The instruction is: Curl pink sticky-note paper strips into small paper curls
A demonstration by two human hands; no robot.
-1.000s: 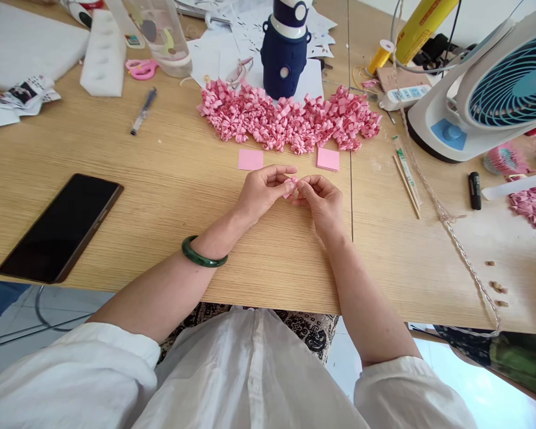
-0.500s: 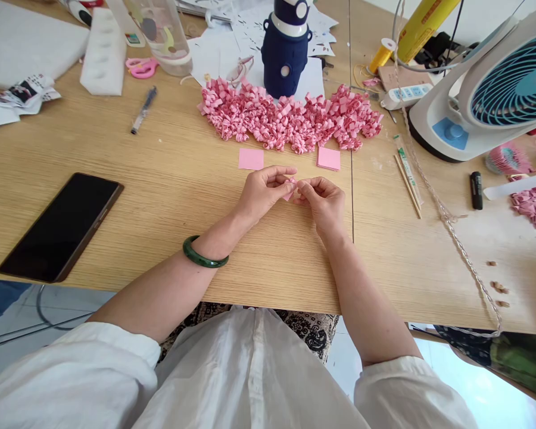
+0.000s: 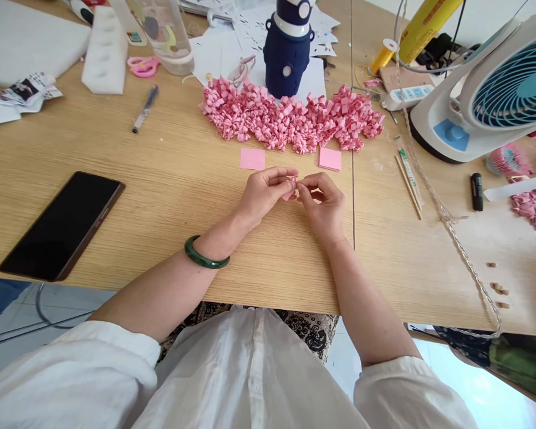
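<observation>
Between thumb and fingers, my left hand (image 3: 264, 192) pinches a small piece of pink paper (image 3: 288, 194), mostly hidden by the fingertips. My right hand (image 3: 325, 199) meets it from the right, its thumb and forefinger closed on the paper's edge. Just beyond the hands lie a flat pink paper rectangle (image 3: 252, 158) on the left and a small stack of pink paper rectangles (image 3: 330, 159) on the right. Behind these spreads a long heap of curled pink paper pieces (image 3: 290, 122). A green bangle (image 3: 205, 255) circles my left wrist.
A dark blue bottle (image 3: 288, 56) stands behind the heap. At left lie a phone (image 3: 62, 226), a pen (image 3: 145, 109) and pink scissors (image 3: 143, 66). On the right are a fan (image 3: 464, 113), wooden sticks (image 3: 408, 186), a black marker (image 3: 476, 191) and a twisted cord (image 3: 462, 250).
My right fingers have shifted slightly against the pink paper, with the hand turned a little. The left hand keeps its pinch. The whole view has moved very slightly.
</observation>
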